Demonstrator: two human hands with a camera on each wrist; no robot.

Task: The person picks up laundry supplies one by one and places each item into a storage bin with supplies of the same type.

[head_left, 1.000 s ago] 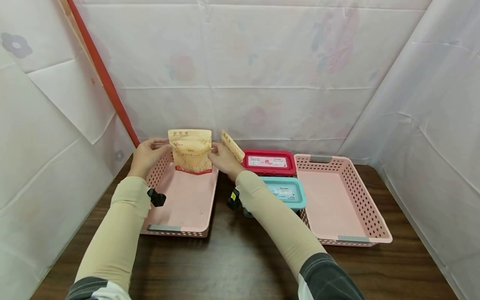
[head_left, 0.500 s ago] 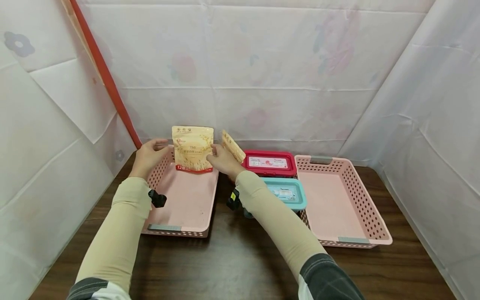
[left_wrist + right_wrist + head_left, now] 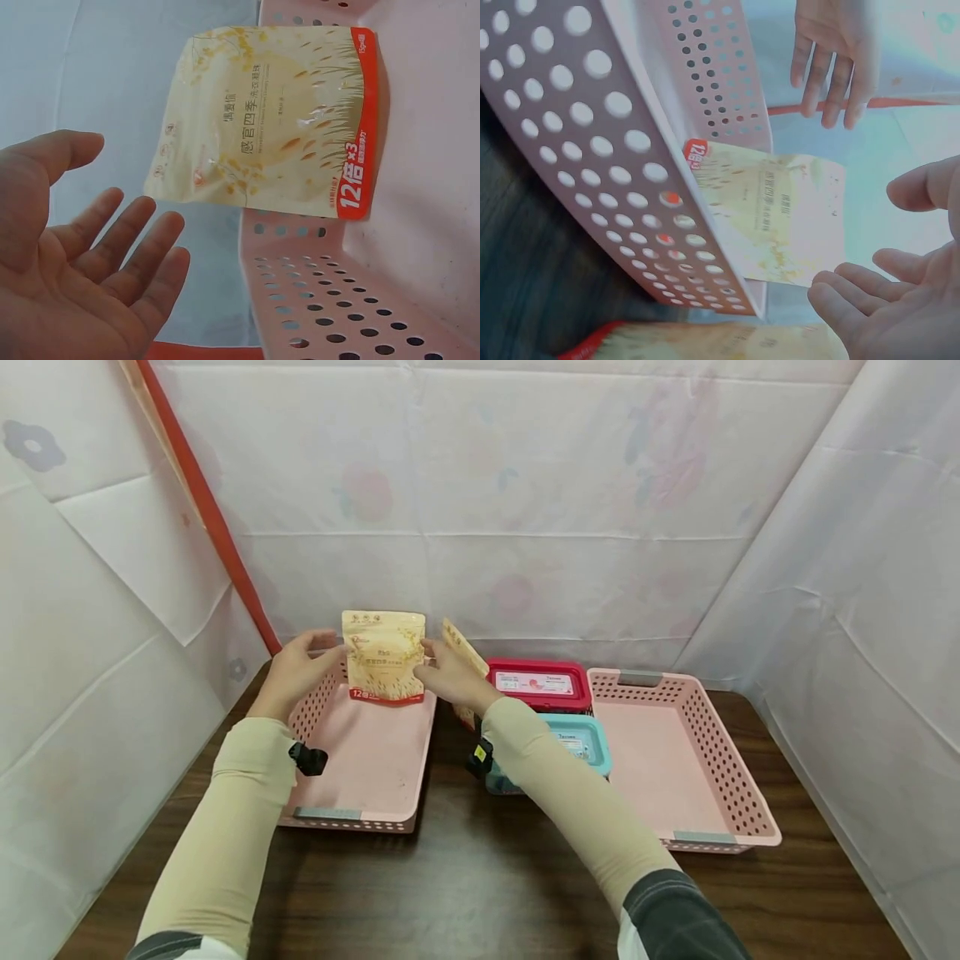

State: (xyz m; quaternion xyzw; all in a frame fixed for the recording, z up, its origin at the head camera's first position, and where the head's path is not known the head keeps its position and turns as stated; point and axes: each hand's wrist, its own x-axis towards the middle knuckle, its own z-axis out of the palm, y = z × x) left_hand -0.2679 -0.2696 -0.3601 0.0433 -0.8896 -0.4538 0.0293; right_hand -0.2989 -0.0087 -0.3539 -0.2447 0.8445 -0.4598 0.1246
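A yellow stand-up pouch (image 3: pixel 385 658) with a red bottom band stands upright at the back end of the left pink basket (image 3: pixel 356 777). My left hand (image 3: pixel 296 675) is just left of the pouch, fingers spread; the left wrist view shows a gap between that hand (image 3: pixel 97 255) and the pouch (image 3: pixel 277 124). On the other side is my right hand (image 3: pixel 456 678), its relaxed fingertips right at the pouch's right edge. Neither hand grips it. A second yellow pouch (image 3: pixel 467 647) stands behind my right hand, outside the basket and partly hidden.
Right of the hands sit a box with a red lid (image 3: pixel 538 685) and one with a light blue lid (image 3: pixel 585 739), the latter partly behind my right forearm. Another pink basket (image 3: pixel 701 839) stands at the right. White patterned sheeting (image 3: pixel 480 485) encloses the dark wooden table (image 3: pixel 450 877).
The pouch in the left basket has moved slightly right and up in the head view and turned more squarely forward. Both hands have let go of it, and my left hand has drawn back.
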